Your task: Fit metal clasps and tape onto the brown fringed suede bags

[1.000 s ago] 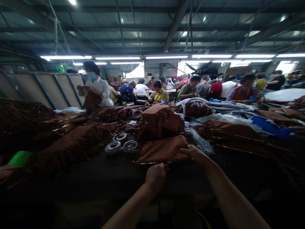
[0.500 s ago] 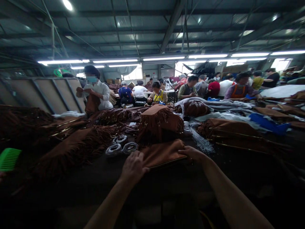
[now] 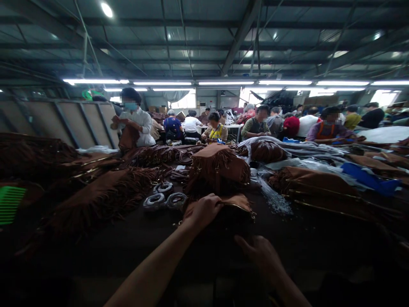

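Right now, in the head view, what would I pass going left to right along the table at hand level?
green comb → fringed brown suede panel → grey coils → left hand → zipped brown suede pouch → right hand → stacked brown suede pieces → blue cloth

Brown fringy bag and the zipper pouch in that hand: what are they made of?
The brown fringed bag and the brown zip pouch in the left hand both look like suede or faux suede: matte and soft-looking, with thin, floppy fringe strips on the bag. The pouch's zip looks like metal, judging by its shine.
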{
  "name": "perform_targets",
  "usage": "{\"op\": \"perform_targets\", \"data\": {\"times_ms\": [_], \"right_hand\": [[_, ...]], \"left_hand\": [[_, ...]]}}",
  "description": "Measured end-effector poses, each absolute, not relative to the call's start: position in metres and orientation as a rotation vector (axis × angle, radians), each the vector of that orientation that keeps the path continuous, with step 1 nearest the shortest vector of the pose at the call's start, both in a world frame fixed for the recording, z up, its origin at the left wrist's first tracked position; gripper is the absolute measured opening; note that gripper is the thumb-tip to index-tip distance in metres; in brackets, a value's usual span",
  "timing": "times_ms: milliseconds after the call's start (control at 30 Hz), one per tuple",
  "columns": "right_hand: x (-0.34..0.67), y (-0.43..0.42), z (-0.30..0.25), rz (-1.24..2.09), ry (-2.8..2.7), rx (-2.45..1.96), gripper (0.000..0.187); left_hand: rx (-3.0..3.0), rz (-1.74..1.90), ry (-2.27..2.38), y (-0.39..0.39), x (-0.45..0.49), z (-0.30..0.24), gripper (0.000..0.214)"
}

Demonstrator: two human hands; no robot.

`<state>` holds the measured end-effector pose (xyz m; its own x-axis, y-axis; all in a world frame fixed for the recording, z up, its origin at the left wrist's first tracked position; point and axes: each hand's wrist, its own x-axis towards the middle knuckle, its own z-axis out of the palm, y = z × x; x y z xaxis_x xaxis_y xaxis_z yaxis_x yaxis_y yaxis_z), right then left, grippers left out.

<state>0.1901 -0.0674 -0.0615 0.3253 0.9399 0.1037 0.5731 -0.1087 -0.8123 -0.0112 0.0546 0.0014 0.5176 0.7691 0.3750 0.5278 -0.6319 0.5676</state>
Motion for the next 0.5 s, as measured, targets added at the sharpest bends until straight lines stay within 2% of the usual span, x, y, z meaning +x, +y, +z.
{"op": "perform_targets", "data": {"times_ms": [67,100,233,400,500], "right_hand": [[0.178,-0.055,-0.074,0.669,-1.214,-1.681,0.029],[0.173,-0.045,-0.077,0.695,-1.108,-1.603,0.03],[0.164,-0.016,-0.081,0.849,-0.723,-1.309,0.036],[0.166,-0.018,-0.084,1.04,-0.639,-1.136,0.035],[0.174,-0.021,-0.082,1.135,-0.799,-1.083,0.044]], "left_hand": [[2.326,0.852,1.051,0.05,-0.01,0.001,0.017],[2.303,0.863,1.044,0.047,-0.009,-0.001,0.015],[2.44,0.903,0.851,0.03,-0.008,-0.022,0.04],[2.638,0.72,0.66,0.033,-0.003,-0.034,0.026],[2.58,0.736,0.686,0.055,0.003,-0.024,0.018]]}}
